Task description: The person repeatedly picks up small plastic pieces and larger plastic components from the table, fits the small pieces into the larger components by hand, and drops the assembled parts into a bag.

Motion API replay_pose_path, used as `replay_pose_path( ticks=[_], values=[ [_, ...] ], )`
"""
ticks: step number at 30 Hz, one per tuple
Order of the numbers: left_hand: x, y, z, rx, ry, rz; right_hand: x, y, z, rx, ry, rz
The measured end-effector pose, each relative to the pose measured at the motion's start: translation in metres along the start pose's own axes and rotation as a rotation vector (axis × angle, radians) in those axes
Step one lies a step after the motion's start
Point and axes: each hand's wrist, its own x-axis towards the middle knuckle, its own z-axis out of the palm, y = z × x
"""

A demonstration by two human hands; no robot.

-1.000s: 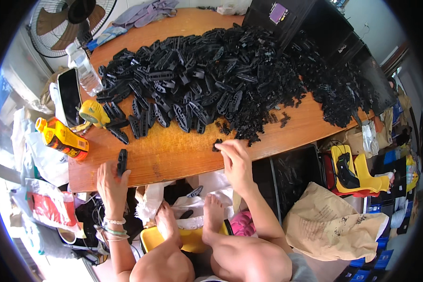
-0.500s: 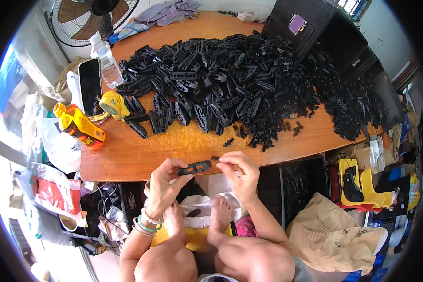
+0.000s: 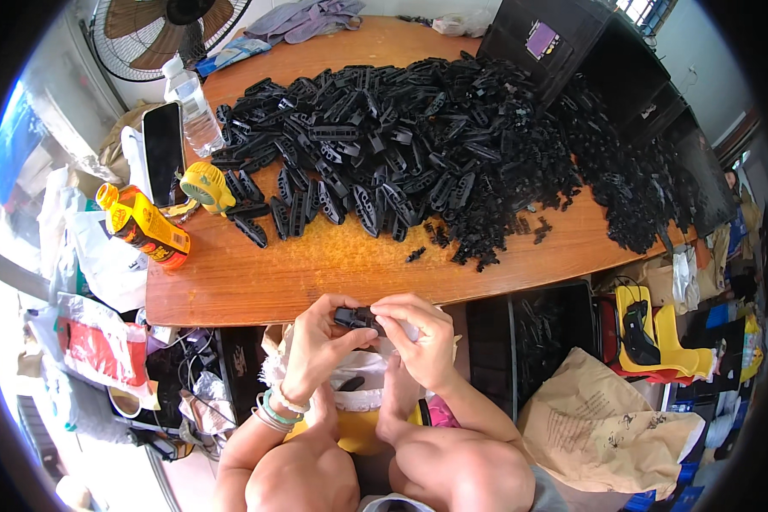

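- Head view: the left hand (image 3: 320, 340) grips a small, elongated black plastic piece (image 3: 350, 317) between thumb and fingers, above the near edge of the brown wood-grain worktop (image 3: 243, 294).
- Right hand (image 3: 420, 341): its thumb and fingers are drawn together against the right end of that piece; whether they pinch a smaller part there is hidden, so I cannot tell.
- Look of the held piece: dark, hard-edged and slightly glossy, with raised edges on its upper face; fingers cover both ends, so its full outline does not show.
- Beyond the hands lies a broad heap of black, boat-shaped plastic pieces (image 3: 341, 141), many with pointed ends and cut-out slots, lying at all angles.
- On the right the heap runs into a mass of much smaller, jagged black plastic bits (image 3: 486, 235); one loose black bit (image 3: 415, 254) lies apart, toward the near edge.
- Left of the heap stand a round yellow handheld fan (image 3: 206, 188), a yellow-and-orange plastic bottle (image 3: 149, 229), a black-screened phone (image 3: 163, 154) and a clear plastic bottle (image 3: 194, 115).
- Below the worktop, a dark oblong piece (image 3: 351, 384) lies on white sacking (image 3: 369, 372) between the person's feet.
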Motion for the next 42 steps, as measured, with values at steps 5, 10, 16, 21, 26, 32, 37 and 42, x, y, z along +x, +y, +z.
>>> replay_pose_path(
  ticks=[5, 10, 16, 21, 26, 32, 37, 42],
  values=[
    [-0.002, -0.002, 0.0, 0.089, 0.084, 0.01, -0.002, 0.005, -0.001, -0.213, 0.003, -0.223],
    [-0.003, -0.01, -0.007, 0.067, 0.073, 0.11, 0.001, -0.006, 0.004, 0.04, 0.032, 0.121],
    [-0.008, 0.005, -0.003, 0.197, 0.026, 0.057, -0.01, 0.008, -0.001, 0.09, -0.099, 0.233],
    [0.007, 0.011, -0.022, 0.705, 0.088, 0.341, -0.018, 0.016, -0.007, 0.327, -0.164, 0.468],
    [0.058, 0.023, -0.092, 1.279, 0.774, 0.685, 0.003, 0.028, -0.007, 0.04, -0.155, 0.221],
    [0.06, 0.002, -0.1, 1.468, 0.742, 0.643, 0.045, 0.07, -0.03, -0.696, 0.038, -0.233],
    [0.024, 0.014, -0.066, 1.11, 0.739, 0.675, 0.033, 0.058, -0.025, 0.415, 0.219, 0.233],
    [0.015, 0.024, -0.033, 0.023, 0.171, 0.199, 0.026, 0.036, -0.03, 0.801, 0.142, 0.419]
  ],
)
